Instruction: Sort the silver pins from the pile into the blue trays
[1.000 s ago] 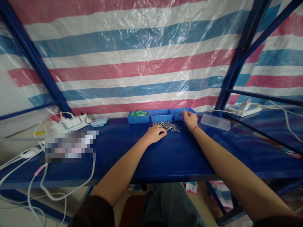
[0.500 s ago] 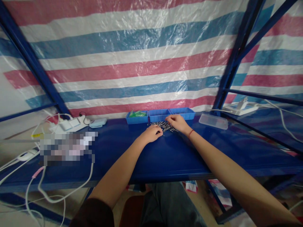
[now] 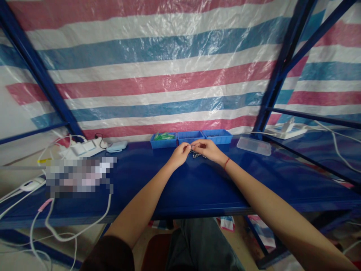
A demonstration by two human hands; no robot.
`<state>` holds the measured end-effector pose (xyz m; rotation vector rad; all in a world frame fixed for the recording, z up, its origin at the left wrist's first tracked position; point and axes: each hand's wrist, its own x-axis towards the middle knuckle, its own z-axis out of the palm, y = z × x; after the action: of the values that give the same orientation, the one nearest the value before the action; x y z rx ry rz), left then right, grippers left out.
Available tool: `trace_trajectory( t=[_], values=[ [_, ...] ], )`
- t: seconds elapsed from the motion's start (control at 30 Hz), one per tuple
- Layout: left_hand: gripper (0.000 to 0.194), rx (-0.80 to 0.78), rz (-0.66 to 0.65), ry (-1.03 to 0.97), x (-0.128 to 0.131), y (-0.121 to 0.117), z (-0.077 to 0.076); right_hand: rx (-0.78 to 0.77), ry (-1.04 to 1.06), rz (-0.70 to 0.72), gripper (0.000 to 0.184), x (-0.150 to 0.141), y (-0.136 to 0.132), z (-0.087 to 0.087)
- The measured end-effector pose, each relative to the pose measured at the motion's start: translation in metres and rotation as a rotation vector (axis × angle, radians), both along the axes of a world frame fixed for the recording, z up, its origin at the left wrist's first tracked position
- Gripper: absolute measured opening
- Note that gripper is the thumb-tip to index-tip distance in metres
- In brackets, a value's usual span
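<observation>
My left hand (image 3: 181,154) is closed in a pinch, with a thin metal piece at its fingertips. Right beside it, my right hand (image 3: 208,150) pinches at the same spot, its fingertips meeting those of the left. What the right fingers grip is too small to make out. Under and just behind both hands lies a pile of thin, silvery and dark metal pieces (image 3: 198,154), mostly covered by the fingers. Behind the hands stand blue bins: a left one (image 3: 164,144) with green items in it, a middle one (image 3: 186,134), and a right one (image 3: 221,141) with small contents I cannot identify.
A clear plastic lid or tray (image 3: 254,145) lies right of the bins on the blue table (image 3: 197,192). At the left are a white power strip (image 3: 84,148), a light-blue case (image 3: 116,146) and loose white cables (image 3: 93,229). Blue metal posts (image 3: 275,79) frame the table.
My hands have come together: the left moved up and slightly right, the right moved a little left and down. Their fingertips now meet over the pile, hiding more of it.
</observation>
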<state>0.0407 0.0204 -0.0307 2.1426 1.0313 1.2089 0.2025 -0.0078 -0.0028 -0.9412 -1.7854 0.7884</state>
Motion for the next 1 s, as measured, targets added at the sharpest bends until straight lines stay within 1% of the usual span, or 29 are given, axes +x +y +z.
trace_trajectory(
  t=[0.1,0.3,0.37,0.47,0.57,0.7,0.77,0.87,1.0],
  values=[
    [0.018,-0.025,-0.013,-0.020,0.001,-0.001,0.000,0.001,0.029,-0.005,0.033,0.000,0.000,0.000],
    [0.018,-0.071,-0.045,-0.047,0.002,-0.003,0.001,0.010,0.066,0.016,0.031,0.002,0.003,-0.001],
    [0.017,-0.077,-0.074,-0.056,0.002,-0.003,0.000,0.007,0.083,0.021,0.031,0.001,0.003,-0.001],
    [0.015,-0.052,-0.124,-0.024,0.002,-0.003,0.000,0.004,0.108,0.019,0.031,0.001,0.004,-0.001],
    [0.016,-0.008,-0.111,0.024,0.001,-0.004,0.000,0.005,0.101,0.008,0.030,0.001,0.005,-0.001],
    [0.016,-0.008,-0.104,-0.002,0.002,-0.005,0.002,0.018,0.077,-0.007,0.029,0.002,0.004,-0.002],
    [0.015,-0.014,-0.082,-0.030,0.002,-0.006,0.004,0.032,0.064,-0.026,0.030,0.003,0.004,-0.002],
    [0.011,0.027,-0.003,-0.059,0.001,-0.008,0.007,0.075,0.015,-0.080,0.031,0.004,0.006,-0.003],
    [0.009,0.150,0.114,-0.048,-0.001,-0.011,0.010,0.227,-0.120,-0.174,0.024,0.006,0.010,-0.005]
  ],
)
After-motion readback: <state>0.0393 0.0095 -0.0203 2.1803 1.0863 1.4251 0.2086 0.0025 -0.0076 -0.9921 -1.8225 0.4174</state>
